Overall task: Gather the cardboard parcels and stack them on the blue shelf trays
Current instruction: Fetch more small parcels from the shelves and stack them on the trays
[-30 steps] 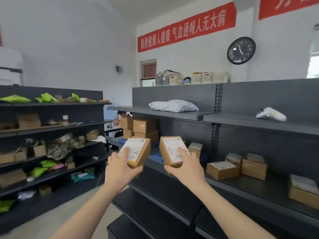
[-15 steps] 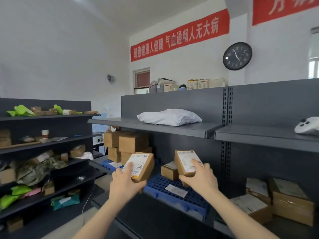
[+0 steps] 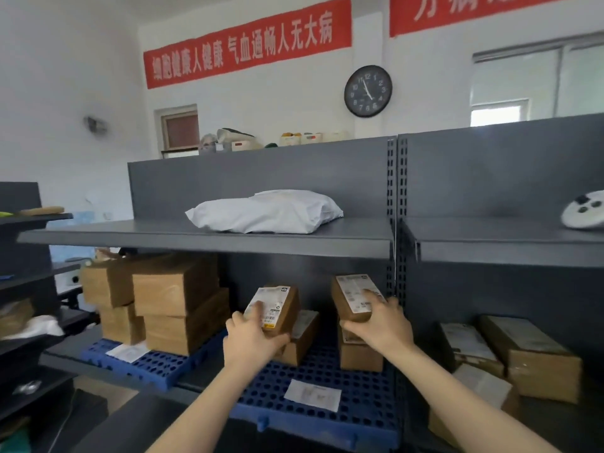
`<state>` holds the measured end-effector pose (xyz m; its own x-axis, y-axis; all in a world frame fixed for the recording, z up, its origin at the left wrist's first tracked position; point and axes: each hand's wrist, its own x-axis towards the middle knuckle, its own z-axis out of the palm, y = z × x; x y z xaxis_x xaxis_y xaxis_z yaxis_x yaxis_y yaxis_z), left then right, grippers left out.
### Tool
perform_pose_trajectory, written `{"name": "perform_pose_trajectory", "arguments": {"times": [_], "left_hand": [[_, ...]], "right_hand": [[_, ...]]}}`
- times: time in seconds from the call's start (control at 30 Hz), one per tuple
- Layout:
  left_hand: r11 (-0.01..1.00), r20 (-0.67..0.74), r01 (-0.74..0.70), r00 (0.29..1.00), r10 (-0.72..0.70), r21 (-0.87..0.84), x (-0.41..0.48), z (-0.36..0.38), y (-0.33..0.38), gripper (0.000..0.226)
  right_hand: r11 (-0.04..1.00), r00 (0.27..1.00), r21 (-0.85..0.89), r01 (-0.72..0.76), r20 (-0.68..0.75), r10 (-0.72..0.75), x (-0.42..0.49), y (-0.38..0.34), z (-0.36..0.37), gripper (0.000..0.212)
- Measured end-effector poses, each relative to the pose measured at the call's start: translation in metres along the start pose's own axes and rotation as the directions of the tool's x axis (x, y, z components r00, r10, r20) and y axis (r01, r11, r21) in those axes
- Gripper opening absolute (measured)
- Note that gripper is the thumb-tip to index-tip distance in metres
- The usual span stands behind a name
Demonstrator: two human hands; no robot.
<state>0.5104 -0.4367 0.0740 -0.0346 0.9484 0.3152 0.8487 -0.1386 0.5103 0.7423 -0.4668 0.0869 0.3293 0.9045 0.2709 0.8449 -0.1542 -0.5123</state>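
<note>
Cardboard parcels fill both fists: the left hand [image 3: 251, 338] clasps the left parcel [image 3: 274, 308], the right hand [image 3: 380, 325] the right parcel [image 3: 354, 297]. Both stand tilted, long axes near upright, white labels facing us, print too blurred to read, above the blue tray [image 3: 327, 371].

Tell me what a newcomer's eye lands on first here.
First, the two hands at centre: the left hand and the right hand each hold a small labelled parcel over the blue tray on the lower shelf. Next, the white bag lying on the grey shelf above. Then the red banner and the clock on the back wall.
</note>
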Motion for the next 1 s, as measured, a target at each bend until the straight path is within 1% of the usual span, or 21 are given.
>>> {"name": "perform_pose_trajectory", "arguments": {"times": [0.07, 0.17, 0.23, 0.33, 0.43, 0.5, 0.57, 0.77, 0.9, 1.0], "left_hand": [[0.999, 0.057, -0.025, 0.998, 0.023, 0.024, 0.028, 0.007, 0.003, 0.079], [0.996, 0.133, -0.089, 0.987, 0.087, 0.013, 0.060, 0.018, 0.007, 0.078], [0.992, 0.197, -0.125, 0.973, 0.120, 0.014, 0.072, 0.028, 0.005, 0.081], [0.993, 0.269, -0.115, 0.957, 0.106, 0.017, 0.080, 0.040, -0.004, 0.089], [0.991, 0.251, -0.132, 0.960, 0.124, 0.017, 0.078, 0.040, -0.009, 0.102], [0.985, 0.225, -0.168, 0.961, 0.157, 0.027, 0.074, 0.034, -0.011, 0.107], [0.978, 0.201, -0.210, 0.958, 0.203, 0.013, 0.073, 0.026, -0.012, 0.108], [0.939, 0.142, -0.340, 0.929, 0.343, -0.044, 0.067, 0.007, 0.007, 0.094], [0.897, 0.158, -0.417, 0.885, 0.438, -0.147, 0.038, 0.009, 0.033, 0.084], [0.869, 0.169, -0.463, 0.856, 0.489, -0.174, 0.005, 0.007, 0.059, 0.079]], "right_hand": [[0.997, 0.997, 0.003, -0.073, -0.031, 0.073, 0.007, -0.002, 0.005, 0.091], [0.986, 0.986, -0.036, -0.165, -0.033, 0.164, 0.015, -0.008, 0.015, 0.093], [0.975, 0.978, -0.075, -0.209, -0.015, 0.208, 0.019, -0.013, 0.022, 0.095], [0.955, 0.961, -0.133, -0.264, 0.044, 0.271, 0.021, -0.019, 0.032, 0.100], [0.947, 0.954, -0.154, -0.281, 0.062, 0.293, 0.016, -0.023, 0.037, 0.106], [0.951, 0.961, -0.151, -0.269, 0.021, 0.275, 0.010, -0.026, 0.037, 0.108], [0.950, 0.963, -0.157, -0.269, -0.026, 0.268, 0.003, -0.031, 0.033, 0.108], [0.949, 0.957, -0.152, -0.278, -0.125, 0.260, -0.024, -0.041, 0.004, 0.099], [0.945, 0.948, -0.151, -0.292, -0.178, 0.264, -0.055, -0.029, -0.024, 0.096], [0.940, 0.935, -0.148, -0.308, -0.230, 0.270, -0.088, -0.009, -0.051, 0.093]]}}
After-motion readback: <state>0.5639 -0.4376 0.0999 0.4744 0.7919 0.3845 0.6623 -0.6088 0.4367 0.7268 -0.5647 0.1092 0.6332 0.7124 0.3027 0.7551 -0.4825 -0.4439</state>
